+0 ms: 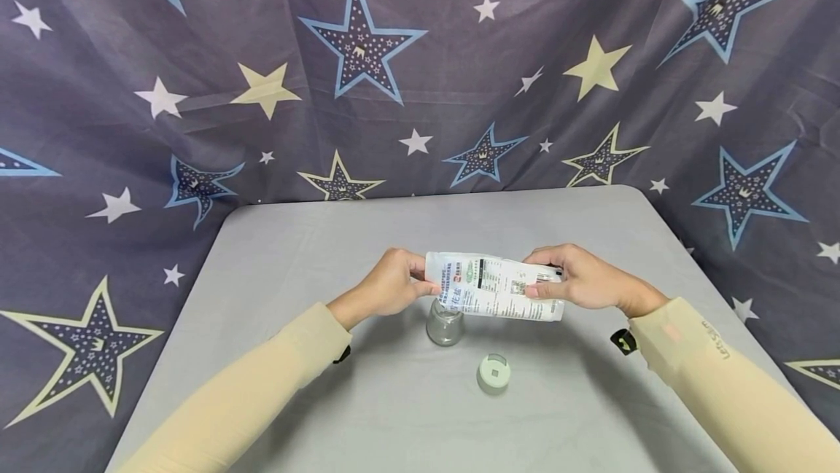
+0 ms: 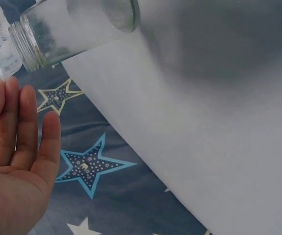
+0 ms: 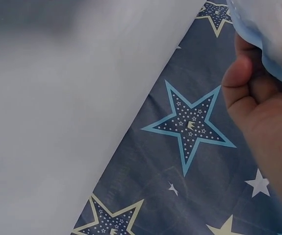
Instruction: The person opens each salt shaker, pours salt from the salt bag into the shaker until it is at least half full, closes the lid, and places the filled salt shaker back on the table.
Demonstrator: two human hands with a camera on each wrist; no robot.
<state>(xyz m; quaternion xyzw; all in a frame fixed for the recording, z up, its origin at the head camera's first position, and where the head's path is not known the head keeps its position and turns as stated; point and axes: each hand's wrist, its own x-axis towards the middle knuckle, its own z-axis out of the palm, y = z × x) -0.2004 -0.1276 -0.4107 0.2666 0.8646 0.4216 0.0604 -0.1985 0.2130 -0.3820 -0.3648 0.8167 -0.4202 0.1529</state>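
My packet (image 1: 482, 302) hides the mouth of the glass jar (image 1: 445, 329) from the head camera, and the packet's smallest print is too tiny to read. The fingertips of my right hand (image 1: 587, 280) vanish behind it. The left wrist view crops the jar at the top (and the packet at the left); the head view's edges cut off both my sleeves (image 1: 256, 378).

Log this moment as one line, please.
left hand: pinches bag | right hand: grips bag's other end | jar: uncapped, below bag's left end | cap: on table
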